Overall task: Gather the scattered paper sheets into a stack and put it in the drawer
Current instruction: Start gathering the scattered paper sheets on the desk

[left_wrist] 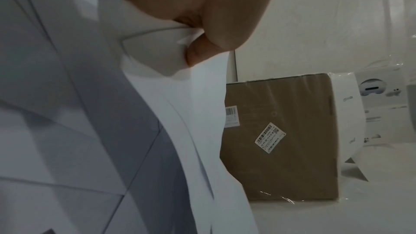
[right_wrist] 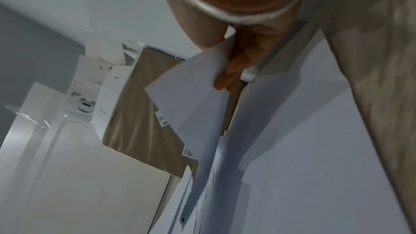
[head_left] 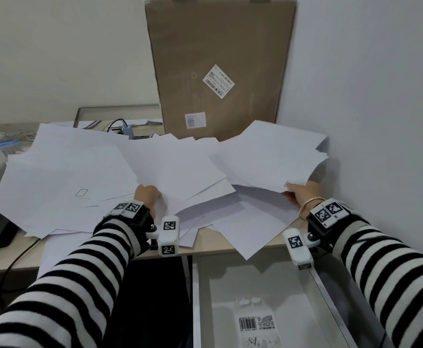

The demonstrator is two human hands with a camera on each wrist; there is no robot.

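Paper sheets (head_left: 99, 172) cover the desk (head_left: 220, 243); box (head_left: 220, 66) behind, drawer (head_left: 260, 285) below.

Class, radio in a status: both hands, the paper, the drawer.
Left hand and right hand each grip lifted sheets. Most paper unstacked on desk. Drawer open; packet inside.

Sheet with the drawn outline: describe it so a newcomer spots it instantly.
Start at the tall cardboard box against the wall, then drop to the paper sheets covering the desk. The sheet lies far left, beyond the left hand; it alone bears a small rounded-rectangle outline.

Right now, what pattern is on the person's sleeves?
Black and white stripes on both sleeves, clearest in the head view.
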